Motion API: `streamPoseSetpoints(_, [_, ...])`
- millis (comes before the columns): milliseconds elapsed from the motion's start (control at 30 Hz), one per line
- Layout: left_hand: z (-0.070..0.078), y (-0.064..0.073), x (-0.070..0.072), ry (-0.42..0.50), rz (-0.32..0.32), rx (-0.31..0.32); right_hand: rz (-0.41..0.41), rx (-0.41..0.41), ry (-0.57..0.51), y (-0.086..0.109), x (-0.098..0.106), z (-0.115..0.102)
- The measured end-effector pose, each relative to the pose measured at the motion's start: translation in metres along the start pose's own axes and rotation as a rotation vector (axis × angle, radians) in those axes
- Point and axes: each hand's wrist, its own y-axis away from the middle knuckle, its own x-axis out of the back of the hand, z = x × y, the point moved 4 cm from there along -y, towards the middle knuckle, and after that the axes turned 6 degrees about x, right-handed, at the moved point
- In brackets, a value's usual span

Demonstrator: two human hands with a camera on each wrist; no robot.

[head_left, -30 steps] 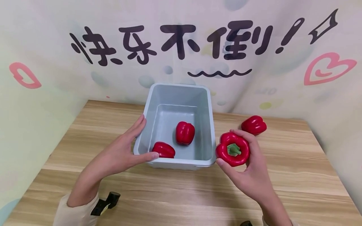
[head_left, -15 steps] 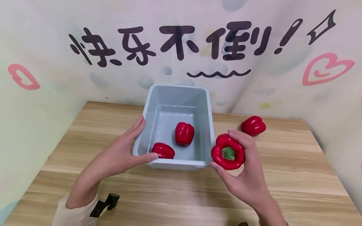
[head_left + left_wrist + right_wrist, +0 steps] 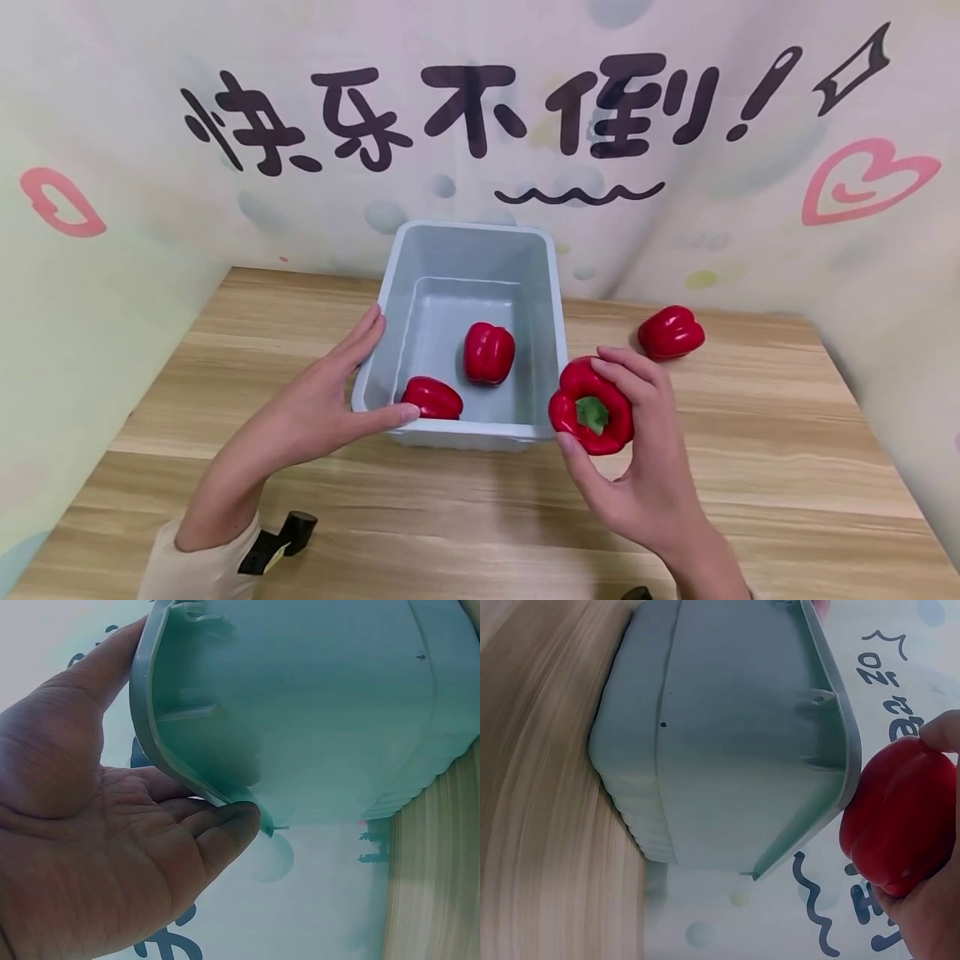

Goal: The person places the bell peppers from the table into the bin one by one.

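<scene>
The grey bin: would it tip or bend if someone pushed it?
The bin probably resists tipping, its broad base sitting on the table. It looks fairly stiff: no obvious bend where the left hand grips it. The thin rim hints at lightness.

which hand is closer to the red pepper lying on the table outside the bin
Right. The right hand is just in front of the loose pepper, holding another pepper; the left hand is across the bin, at its near left corner.
</scene>
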Motion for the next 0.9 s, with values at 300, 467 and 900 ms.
streamPoseSetpoints(300, [0.000, 0.000, 0.000, 0.002, 0.002, -0.001, -0.034, 0.004, 0.098, 0.000, -0.004, -0.004])
streamPoseSetpoints(467, [0.000, 0.000, 0.000, 0.002, 0.002, 0.001, -0.042, 0.024, 0.135, 0.001, -0.007, -0.006])
streamPoseSetpoints(900, [0.000, 0.001, 0.000, 0.008, 0.002, -0.004, -0.033, 0.084, 0.176, 0.001, -0.012, -0.008])
